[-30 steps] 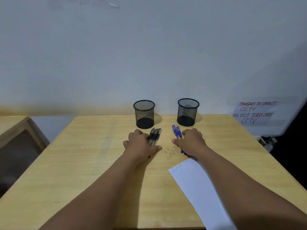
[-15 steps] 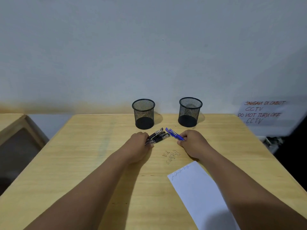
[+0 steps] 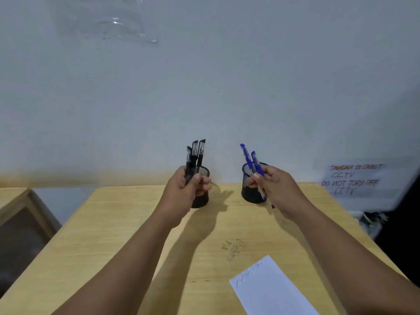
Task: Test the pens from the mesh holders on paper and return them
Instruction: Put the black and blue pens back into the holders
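My left hand [image 3: 185, 188] grips a bundle of three black pens [image 3: 195, 155], held upright in front of the left black mesh holder [image 3: 201, 198], which it partly hides. My right hand [image 3: 276, 186] grips two blue pens [image 3: 251, 161], tilted left, in front of the right mesh holder [image 3: 250, 194]. Both hands are raised above the wooden table [image 3: 127, 228]. A white sheet of paper [image 3: 272, 289] with short pen marks along its top edge lies at the near right.
Scribbles [image 3: 234, 248] mark the tabletop near the middle. A handwritten CCTV notice [image 3: 353, 179] hangs on the wall at the right. Another wooden table's corner [image 3: 16, 201] shows at the left. The wall stands just behind the holders.
Both hands have picked their pens up off the table and lifted them upright toward the holders. The view has tilted up and moved closer.
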